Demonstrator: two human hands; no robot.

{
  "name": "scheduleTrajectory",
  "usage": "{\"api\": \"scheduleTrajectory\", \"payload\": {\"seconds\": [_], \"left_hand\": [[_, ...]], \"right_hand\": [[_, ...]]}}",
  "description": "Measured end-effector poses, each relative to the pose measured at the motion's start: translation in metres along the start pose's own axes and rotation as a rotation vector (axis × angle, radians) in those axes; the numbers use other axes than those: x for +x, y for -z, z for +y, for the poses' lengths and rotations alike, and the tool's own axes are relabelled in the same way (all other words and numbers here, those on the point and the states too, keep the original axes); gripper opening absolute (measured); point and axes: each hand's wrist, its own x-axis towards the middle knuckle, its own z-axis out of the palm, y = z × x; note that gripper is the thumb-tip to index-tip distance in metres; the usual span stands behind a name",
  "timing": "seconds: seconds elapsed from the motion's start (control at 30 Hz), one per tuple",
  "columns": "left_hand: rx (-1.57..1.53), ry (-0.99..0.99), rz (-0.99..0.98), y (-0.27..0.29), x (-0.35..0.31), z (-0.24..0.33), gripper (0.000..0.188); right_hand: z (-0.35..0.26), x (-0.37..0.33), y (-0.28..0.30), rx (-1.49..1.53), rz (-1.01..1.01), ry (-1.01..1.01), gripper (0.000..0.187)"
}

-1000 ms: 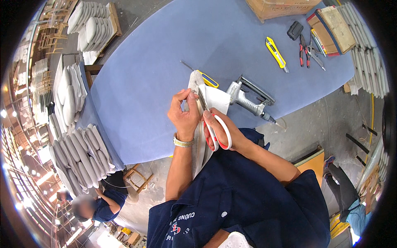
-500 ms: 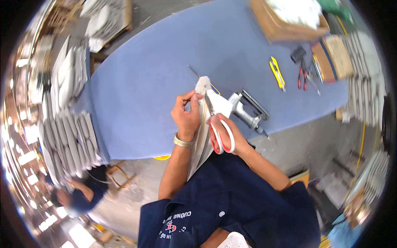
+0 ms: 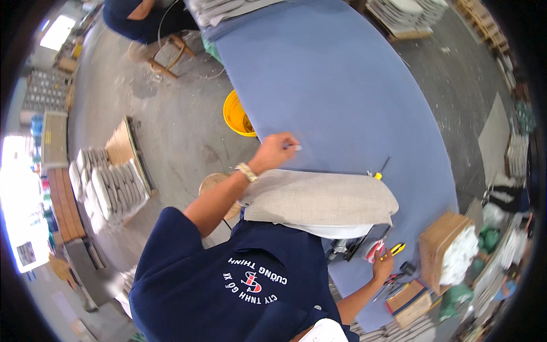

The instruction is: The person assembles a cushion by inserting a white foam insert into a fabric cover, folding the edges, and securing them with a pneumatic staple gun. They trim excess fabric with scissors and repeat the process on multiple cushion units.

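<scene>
A beige fabric-covered pad (image 3: 322, 198) with a white underside lies across the near edge of the table, against my shirt. Just beyond its left end is my left hand (image 3: 278, 151), fingers pinched on a small white scrap, a watch on the wrist. My right hand (image 3: 384, 267) is past the pad's right end. It touches or hovers between red-and-white scissors (image 3: 372, 251) and a yellow utility knife (image 3: 398, 248); which of them it grips, if either, I cannot make out. A staple gun (image 3: 354, 246) lies beside the scissors, partly under the pad.
A yellow bucket (image 3: 239, 115) stands on the floor by the blue table (image 3: 336, 85). A screwdriver (image 3: 382, 170) lies beyond the pad. At right are pliers (image 3: 393, 278) and a box of white stuffing (image 3: 439, 245). Another person (image 3: 131, 20) sits at far left near stacked cushions.
My view has swung left. The pad now lies flat across me. My left hand has left it with a scrap; my right hand has carried the scissors to the tools.
</scene>
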Motion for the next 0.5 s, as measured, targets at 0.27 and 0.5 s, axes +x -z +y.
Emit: {"api": "scheduleTrajectory", "payload": {"seconds": [0.27, 0.5], "left_hand": [[0.254, 0.527, 0.495, 0.127, 0.014, -0.174, 0.050], [-0.118, 0.622, -0.279, 0.058, -0.015, -0.096, 0.075]], "right_hand": [[-0.124, 0.034, 0.016, 1.062, -0.274, -0.094, 0.064], [-0.204, -0.049, -0.008, 1.439, -0.237, -0.308, 0.080]]}}
